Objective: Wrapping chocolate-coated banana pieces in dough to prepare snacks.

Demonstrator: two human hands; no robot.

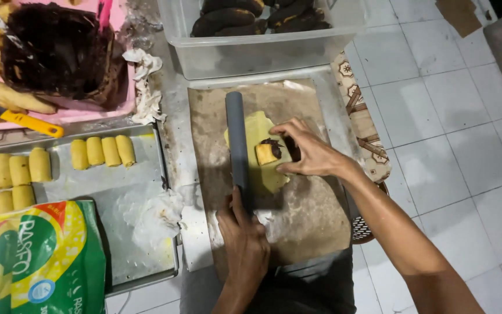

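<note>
Head view: four dough rolls beside one grey roller.

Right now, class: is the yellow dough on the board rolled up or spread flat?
Spread flat. The dough lies open on the board, with a filling piece uncovered on top under the right hand.

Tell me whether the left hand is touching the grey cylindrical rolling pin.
Touching. The head view shows the left hand gripping the near end of the grey cylindrical rolling pin, fingers wrapped around it.
</note>
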